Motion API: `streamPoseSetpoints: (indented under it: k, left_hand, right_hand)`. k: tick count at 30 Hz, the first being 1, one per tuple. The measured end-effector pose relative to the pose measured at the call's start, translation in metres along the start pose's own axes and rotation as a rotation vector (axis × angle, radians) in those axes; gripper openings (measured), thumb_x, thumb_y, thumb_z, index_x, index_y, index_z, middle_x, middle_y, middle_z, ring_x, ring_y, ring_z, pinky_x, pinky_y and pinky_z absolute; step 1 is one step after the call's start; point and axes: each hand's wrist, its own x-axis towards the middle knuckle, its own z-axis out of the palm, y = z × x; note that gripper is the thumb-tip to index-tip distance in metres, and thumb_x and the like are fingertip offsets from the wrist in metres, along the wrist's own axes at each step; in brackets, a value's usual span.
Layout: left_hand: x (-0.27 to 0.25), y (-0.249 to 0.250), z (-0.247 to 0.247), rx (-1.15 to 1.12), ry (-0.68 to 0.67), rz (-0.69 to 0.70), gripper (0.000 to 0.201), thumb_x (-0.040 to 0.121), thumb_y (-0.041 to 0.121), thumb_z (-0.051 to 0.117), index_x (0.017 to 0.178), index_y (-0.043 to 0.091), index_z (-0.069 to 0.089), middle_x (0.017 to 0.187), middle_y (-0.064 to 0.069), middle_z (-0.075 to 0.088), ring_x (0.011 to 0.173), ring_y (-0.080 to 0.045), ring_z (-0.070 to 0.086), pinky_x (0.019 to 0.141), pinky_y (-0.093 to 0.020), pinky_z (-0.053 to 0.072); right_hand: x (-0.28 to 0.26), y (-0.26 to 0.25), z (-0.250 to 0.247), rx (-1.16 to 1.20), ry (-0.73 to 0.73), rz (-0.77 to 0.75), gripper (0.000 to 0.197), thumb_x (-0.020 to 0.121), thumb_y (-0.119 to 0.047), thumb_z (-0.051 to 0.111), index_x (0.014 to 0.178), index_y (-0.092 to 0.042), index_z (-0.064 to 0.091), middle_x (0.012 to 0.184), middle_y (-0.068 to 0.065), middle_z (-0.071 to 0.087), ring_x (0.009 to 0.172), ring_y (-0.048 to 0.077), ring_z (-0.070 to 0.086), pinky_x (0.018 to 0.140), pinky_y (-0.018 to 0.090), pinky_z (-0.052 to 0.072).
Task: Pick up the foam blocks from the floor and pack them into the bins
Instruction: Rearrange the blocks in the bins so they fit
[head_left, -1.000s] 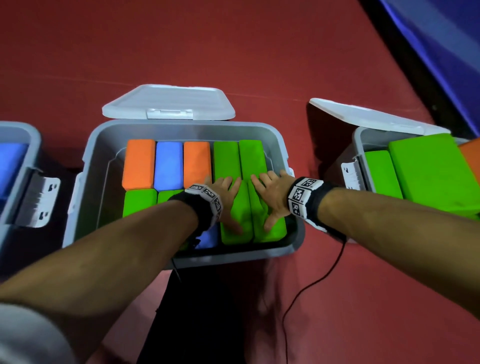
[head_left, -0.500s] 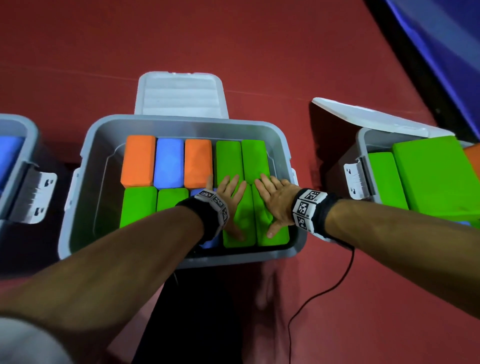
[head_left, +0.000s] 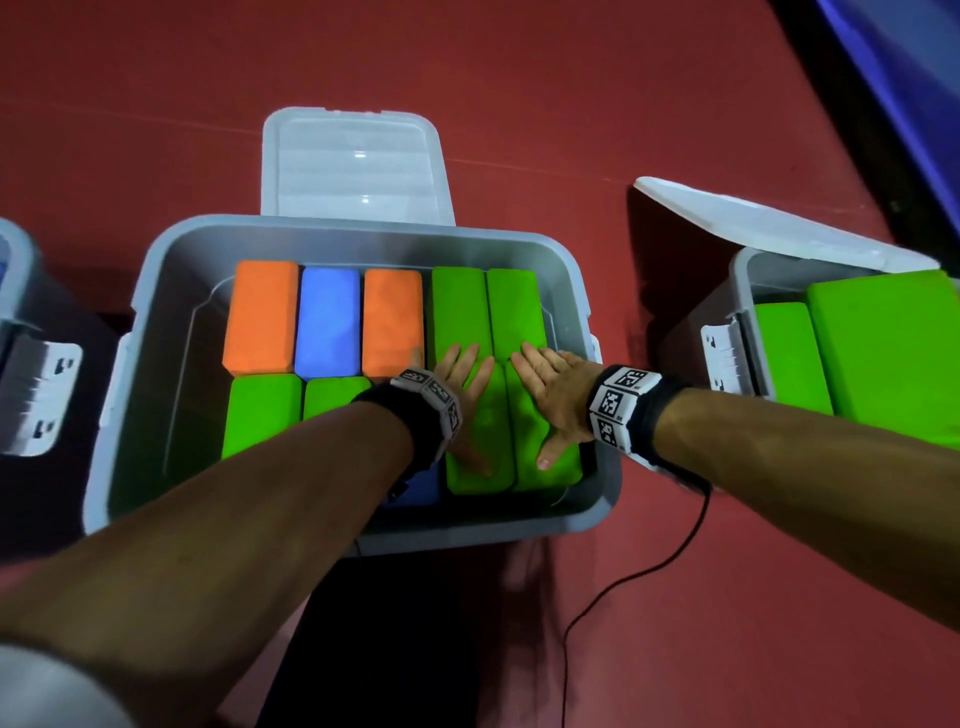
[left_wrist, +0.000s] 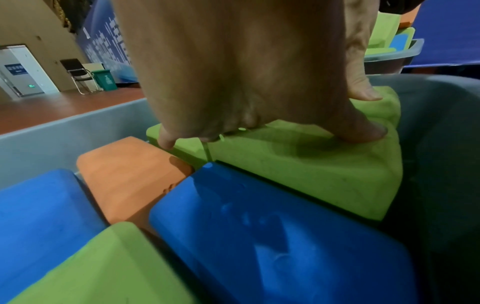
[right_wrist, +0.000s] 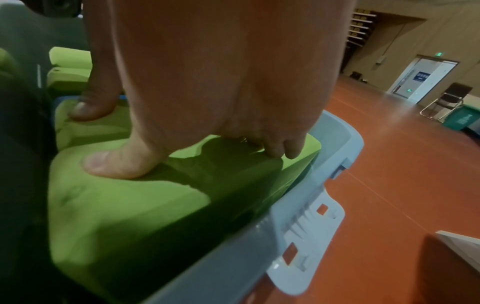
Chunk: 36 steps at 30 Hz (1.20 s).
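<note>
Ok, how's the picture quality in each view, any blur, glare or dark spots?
Head view: sharp at the middle, glare on the lid, straight edges bowed by the wide lens. Left wrist view: near blue block soft, bin wall dark. Right wrist view: left side murky, right hand shadowing the green block.

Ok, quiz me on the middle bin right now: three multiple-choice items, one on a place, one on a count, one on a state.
1. Where are both hands?
A. on the two green blocks at the bin's right side
B. on the lid
C. on the floor

2. How many orange blocks show in the bin's far row?
A. none
B. two
C. four

3. How is the bin's lid?
A. shut
B. folded open behind the bin
C. missing

Key: 1 A, the left hand and right hand press flat on the green blocks. 2 B, orange blocks flank one blue block. 3 B, the lid lies open beyond the bin.
</note>
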Motion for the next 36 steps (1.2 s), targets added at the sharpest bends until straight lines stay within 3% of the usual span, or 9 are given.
streamPoseSetpoints:
  k: [7, 20, 25, 28, 31, 36]
  left_hand:
    - [-0.006, 0.003, 0.021, 0.022, 0.016, -0.024, 0.141, 0.061, 0.086, 0.06, 0.152, 0.017, -0.022, 0.159, -0.007, -0.029, 0.148, -0.028, -0.021, 0.105, -0.077, 0.003]
    - [0.007, -0.002, 0.024, 0.002, -0.018, -0.018, 0.142, 0.058, 0.091, 0.055, 0.15, 0.021, -0.027, 0.155, -0.003, -0.039, 0.146, -0.026, -0.029, 0.1, -0.081, 0.001]
    - [-0.006, 0.0, 0.016, -0.046, -0.006, -0.025, 0.139, 0.061, 0.086, 0.06, 0.153, 0.018, -0.02, 0.159, -0.003, -0.031, 0.148, -0.025, -0.023, 0.102, -0.081, 0.007]
    - [-0.01, -0.003, 0.015, -0.047, 0.031, -0.049, 0.137, 0.062, 0.086, 0.058, 0.154, 0.018, -0.017, 0.161, -0.003, -0.026, 0.149, -0.023, -0.018, 0.103, -0.08, 0.009]
    - [-0.008, 0.002, 0.018, -0.06, 0.056, -0.068, 0.132, 0.064, 0.088, 0.053, 0.154, 0.022, -0.018, 0.161, -0.002, -0.027, 0.149, -0.023, -0.02, 0.104, -0.08, 0.008]
    - [0.001, 0.014, 0.021, -0.152, 0.144, -0.091, 0.116, 0.064, 0.095, 0.036, 0.152, 0.04, -0.018, 0.161, -0.003, -0.026, 0.149, -0.024, -0.02, 0.102, -0.08, 0.007]
  right_hand:
    - [0.002, -0.017, 0.017, 0.013, 0.099, 0.014, 0.141, 0.065, -0.075, 0.067, 0.149, -0.002, -0.02, 0.158, 0.021, -0.019, 0.148, 0.034, -0.011, 0.119, 0.044, -0.001]
    - [0.007, -0.005, 0.022, 0.078, 0.107, -0.016, 0.141, 0.065, -0.074, 0.069, 0.151, -0.005, -0.019, 0.159, 0.019, -0.019, 0.148, 0.035, -0.013, 0.119, 0.044, -0.002]
    - [0.001, -0.01, 0.015, 0.043, 0.127, -0.004, 0.139, 0.064, -0.079, 0.064, 0.152, -0.009, -0.017, 0.16, 0.017, -0.017, 0.149, 0.034, -0.011, 0.118, 0.047, -0.005]
    - [-0.007, -0.013, 0.014, -0.034, 0.134, 0.031, 0.136, 0.067, -0.082, 0.057, 0.152, -0.004, -0.014, 0.159, 0.02, -0.017, 0.148, 0.035, -0.015, 0.117, 0.05, -0.009]
    - [-0.013, -0.013, 0.02, -0.085, 0.087, 0.045, 0.134, 0.071, -0.082, 0.053, 0.15, 0.001, -0.016, 0.158, 0.023, -0.02, 0.148, 0.035, -0.014, 0.117, 0.051, -0.007]
    - [-0.006, -0.009, 0.022, -0.048, 0.089, 0.02, 0.135, 0.072, -0.08, 0.054, 0.147, 0.005, -0.02, 0.156, 0.025, -0.022, 0.147, 0.036, -0.016, 0.119, 0.045, -0.005]
